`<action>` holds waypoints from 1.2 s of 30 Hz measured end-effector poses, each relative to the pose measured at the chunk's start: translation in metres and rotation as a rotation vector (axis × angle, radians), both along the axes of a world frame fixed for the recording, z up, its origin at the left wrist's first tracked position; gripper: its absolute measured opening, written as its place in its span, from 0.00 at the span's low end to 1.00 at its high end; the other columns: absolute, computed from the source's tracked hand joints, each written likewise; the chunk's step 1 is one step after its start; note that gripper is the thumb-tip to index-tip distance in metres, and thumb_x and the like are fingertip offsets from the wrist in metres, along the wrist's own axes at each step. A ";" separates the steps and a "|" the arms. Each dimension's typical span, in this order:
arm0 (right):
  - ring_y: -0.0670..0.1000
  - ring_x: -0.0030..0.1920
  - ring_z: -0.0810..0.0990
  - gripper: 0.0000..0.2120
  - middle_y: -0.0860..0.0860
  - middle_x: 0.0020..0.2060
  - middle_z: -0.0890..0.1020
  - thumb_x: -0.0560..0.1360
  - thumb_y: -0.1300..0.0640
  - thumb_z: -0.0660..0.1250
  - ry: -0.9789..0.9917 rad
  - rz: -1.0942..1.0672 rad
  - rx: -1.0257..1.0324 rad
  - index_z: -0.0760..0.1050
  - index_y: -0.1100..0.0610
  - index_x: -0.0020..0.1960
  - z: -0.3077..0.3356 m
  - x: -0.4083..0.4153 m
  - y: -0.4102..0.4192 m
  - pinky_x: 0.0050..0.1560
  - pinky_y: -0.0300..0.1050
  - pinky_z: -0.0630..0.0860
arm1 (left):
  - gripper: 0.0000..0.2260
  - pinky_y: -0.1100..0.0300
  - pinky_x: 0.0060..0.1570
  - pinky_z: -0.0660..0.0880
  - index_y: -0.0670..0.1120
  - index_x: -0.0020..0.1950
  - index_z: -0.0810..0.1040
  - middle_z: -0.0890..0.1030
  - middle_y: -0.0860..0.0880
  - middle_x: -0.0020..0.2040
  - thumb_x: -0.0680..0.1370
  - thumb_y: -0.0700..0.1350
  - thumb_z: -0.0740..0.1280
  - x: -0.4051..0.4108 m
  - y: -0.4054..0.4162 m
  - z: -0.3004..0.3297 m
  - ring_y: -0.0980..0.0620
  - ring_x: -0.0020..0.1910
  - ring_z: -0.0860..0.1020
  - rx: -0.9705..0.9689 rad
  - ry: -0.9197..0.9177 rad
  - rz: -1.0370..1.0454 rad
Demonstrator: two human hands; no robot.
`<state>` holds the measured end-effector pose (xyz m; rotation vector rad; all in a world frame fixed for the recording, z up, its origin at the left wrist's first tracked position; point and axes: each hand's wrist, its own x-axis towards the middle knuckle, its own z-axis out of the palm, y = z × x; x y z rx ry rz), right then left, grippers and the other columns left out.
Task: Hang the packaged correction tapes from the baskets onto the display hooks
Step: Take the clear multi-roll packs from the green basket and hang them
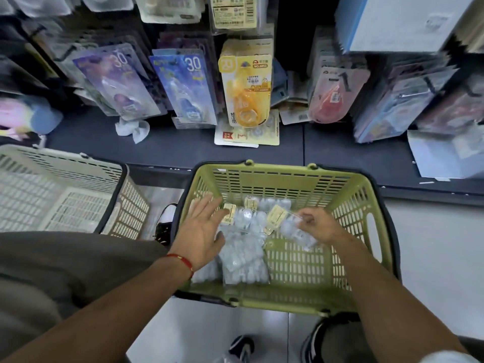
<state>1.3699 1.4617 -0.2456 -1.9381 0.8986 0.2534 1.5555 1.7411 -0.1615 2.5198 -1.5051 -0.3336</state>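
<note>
A green basket [366, 205] stands on the floor before the shelf. Inside it lie several clear packets of correction tape [243, 255] with yellow label cards. My left hand [201, 229] reaches into the basket's left side with fingers spread and straight, just above the packets. My right hand [318, 226] pinches one clear packet [293, 231] near the basket's middle. Above the shelf, packaged correction tapes hang on display hooks: a yellow one [246, 85], a blue one [183, 85], a purple one [117, 82] and a red one [332, 98].
A beige basket [65, 163] sits to the left, tilted against my knee. A dark shelf ledge [183, 145] carries a loose yellow card packet [246, 134] and crumpled paper [131, 128]. White boxes [392, 22] stand at the upper right. My shoes are on the pale floor tiles.
</note>
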 end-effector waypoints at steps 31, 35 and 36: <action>0.53 0.59 0.83 0.16 0.52 0.60 0.84 0.75 0.66 0.76 -0.258 -0.386 0.347 0.82 0.53 0.59 0.004 0.069 0.052 0.54 0.48 0.83 | 0.14 0.63 0.26 0.77 0.50 0.57 0.79 0.87 0.47 0.41 0.79 0.33 0.67 -0.011 0.008 0.049 0.55 0.31 0.85 -0.471 0.895 0.997; 0.51 0.57 0.86 0.15 0.49 0.54 0.88 0.70 0.57 0.81 -0.293 -0.155 0.378 0.85 0.48 0.55 0.074 0.049 0.011 0.59 0.49 0.82 | 0.05 0.53 0.41 0.80 0.49 0.58 0.78 0.86 0.44 0.50 0.83 0.43 0.66 -0.009 -0.001 0.048 0.43 0.47 0.86 -0.426 0.801 0.918; 0.49 0.55 0.86 0.15 0.47 0.52 0.88 0.68 0.54 0.81 -0.300 -0.098 0.398 0.86 0.46 0.54 0.090 0.049 0.008 0.57 0.47 0.83 | 0.04 0.48 0.46 0.81 0.47 0.58 0.77 0.85 0.43 0.51 0.84 0.46 0.66 -0.011 -0.004 0.047 0.40 0.49 0.85 -0.409 0.790 0.875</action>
